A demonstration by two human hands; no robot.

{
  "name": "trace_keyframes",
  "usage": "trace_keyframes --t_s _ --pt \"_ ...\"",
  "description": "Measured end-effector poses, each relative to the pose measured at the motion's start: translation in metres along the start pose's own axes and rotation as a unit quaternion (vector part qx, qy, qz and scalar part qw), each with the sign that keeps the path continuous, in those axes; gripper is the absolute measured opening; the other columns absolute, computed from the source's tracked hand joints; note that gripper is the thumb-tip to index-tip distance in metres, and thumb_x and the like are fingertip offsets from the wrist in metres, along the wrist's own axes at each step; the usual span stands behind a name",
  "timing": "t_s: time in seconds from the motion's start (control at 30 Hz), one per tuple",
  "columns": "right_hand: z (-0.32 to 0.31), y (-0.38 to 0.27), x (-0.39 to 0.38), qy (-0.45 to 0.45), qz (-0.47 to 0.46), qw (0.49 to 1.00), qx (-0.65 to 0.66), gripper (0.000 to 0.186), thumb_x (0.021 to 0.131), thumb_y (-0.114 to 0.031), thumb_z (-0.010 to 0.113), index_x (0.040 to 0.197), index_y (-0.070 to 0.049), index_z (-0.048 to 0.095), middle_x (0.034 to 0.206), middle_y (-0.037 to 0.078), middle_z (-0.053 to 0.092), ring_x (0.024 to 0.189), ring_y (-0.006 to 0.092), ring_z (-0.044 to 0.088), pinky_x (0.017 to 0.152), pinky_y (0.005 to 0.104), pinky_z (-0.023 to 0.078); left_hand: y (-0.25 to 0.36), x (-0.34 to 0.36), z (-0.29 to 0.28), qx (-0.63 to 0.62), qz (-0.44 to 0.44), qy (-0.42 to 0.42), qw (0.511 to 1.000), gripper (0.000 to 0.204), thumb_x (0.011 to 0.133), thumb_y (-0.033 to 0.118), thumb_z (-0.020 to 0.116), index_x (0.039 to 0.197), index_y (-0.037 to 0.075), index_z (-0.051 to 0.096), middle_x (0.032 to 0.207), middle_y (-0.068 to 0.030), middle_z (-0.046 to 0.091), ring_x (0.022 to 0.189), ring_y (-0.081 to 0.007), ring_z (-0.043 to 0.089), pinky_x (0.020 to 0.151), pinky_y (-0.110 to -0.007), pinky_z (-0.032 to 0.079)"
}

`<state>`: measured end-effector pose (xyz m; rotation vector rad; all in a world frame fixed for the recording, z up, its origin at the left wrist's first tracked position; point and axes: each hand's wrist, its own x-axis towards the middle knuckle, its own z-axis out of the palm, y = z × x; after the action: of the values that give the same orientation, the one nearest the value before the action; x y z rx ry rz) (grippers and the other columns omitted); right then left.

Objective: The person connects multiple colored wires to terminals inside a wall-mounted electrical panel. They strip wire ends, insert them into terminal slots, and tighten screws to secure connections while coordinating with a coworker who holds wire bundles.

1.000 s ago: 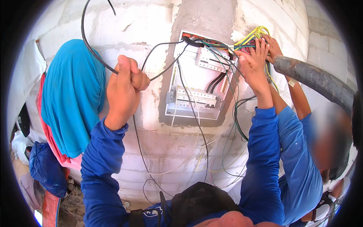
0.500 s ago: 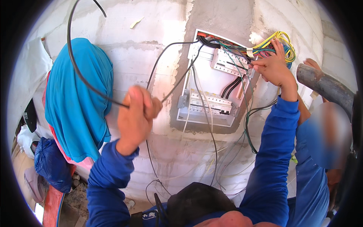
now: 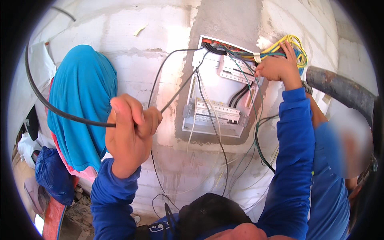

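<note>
While the left hand [image 3: 130,136] stands raised left of centre in the head view, its fingers are closed around a thick black cable [image 3: 60,113]. From the fist, one length runs up and right to the top left corner of a white wall box [image 3: 210,82]; the other bows out left, past the picture's rim. Cut end of a black cable visible at upper left; its join to the held length is out of view.

Right hand [image 3: 280,68]: at the box's upper right corner, fingers bent, thumb side next to the upper white module row [image 3: 237,69]. Cannot tell whether it pinches a wire. Coiled yellow wires [image 3: 296,40] just beyond the fingers.

Box is set into grey plaster, tilted in view; lower breaker row [image 3: 216,111] along its bottom. Thin wires hang from it down the wall.

At right, a dark pipe [image 3: 340,85] and a co-worker's blue sleeve [image 3: 328,192], close beside the person's right arm. At left, turquoise cloth [image 3: 82,108]; below it, a blue plastic bag [image 3: 54,175].
</note>
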<state>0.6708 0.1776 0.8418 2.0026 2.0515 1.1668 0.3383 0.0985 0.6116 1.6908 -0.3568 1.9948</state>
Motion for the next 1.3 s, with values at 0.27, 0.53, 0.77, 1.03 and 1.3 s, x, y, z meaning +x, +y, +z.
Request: trace_keyframes --t_s 0.27,0.53,0.77,1.03,1.3 --pt "-0.022 -0.033 0.084 0.146 0.004 0.988 0.046 0.032 0.075 -0.011 0.061 0.097 -0.002 0.082 0.096 0.024 0.077 0.087 0.0443 0.076 0.077 0.0495 0.059 0.037 -0.036 0.008 0.040 -0.018 0.023 0.999 0.049 0.118 0.050 0.023 0.090 0.015 0.042 0.053 0.0055 0.021 0.046 -0.0122 0.019 0.063 -0.036 0.033" --pt "-0.030 -0.088 0.093 0.132 0.007 0.990 0.043 0.031 0.084 -0.014 0.064 0.108 -0.005 0.082 0.113 0.021 0.078 0.103 0.0399 0.076 0.086 0.0474 0.060 0.121 -0.024 0.020 0.097 0.055 -0.047 0.993 0.036 0.120 0.038 0.024 0.095 0.019 0.043 0.049 0.0063 0.023 0.043 -0.0113 0.017 0.059 -0.034 0.027" --pt "-0.016 -0.106 0.102 0.188 -0.022 0.980 0.063 0.030 0.095 -0.020 0.061 0.111 -0.005 0.081 0.110 0.019 0.079 0.104 0.0367 0.077 0.089 0.0469 0.060 0.190 -0.033 -0.014 0.208 0.092 -0.002 0.974 0.019 0.116 0.023 0.037 0.101 0.017 0.047 0.052 0.0070 0.028 0.045 -0.0087 0.021 0.062 -0.032 0.029" --pt "0.046 -0.038 0.035 0.249 -0.081 0.836 0.483 0.045 0.108 -0.040 0.052 0.123 -0.003 0.073 0.083 0.012 0.075 0.077 0.0221 0.073 0.073 0.0389 0.056 0.156 -0.050 -0.025 0.044 0.066 -0.003 0.997 0.026 0.114 0.029 0.054 0.123 0.008 0.043 0.073 0.0017 0.039 0.058 -0.0116 0.036 0.065 -0.032 0.038" --pt "0.083 -0.095 0.022 0.353 -0.089 0.862 0.352 0.019 0.097 -0.021 0.056 0.101 -0.010 0.071 0.093 0.018 0.075 0.089 0.0416 0.073 0.077 0.0567 0.055 0.086 -0.012 -0.046 -0.134 0.042 -0.177 0.974 0.032 0.109 0.025 0.062 0.130 0.007 0.046 0.103 -0.0080 0.055 0.088 -0.0186 0.056 0.091 -0.043 0.044"
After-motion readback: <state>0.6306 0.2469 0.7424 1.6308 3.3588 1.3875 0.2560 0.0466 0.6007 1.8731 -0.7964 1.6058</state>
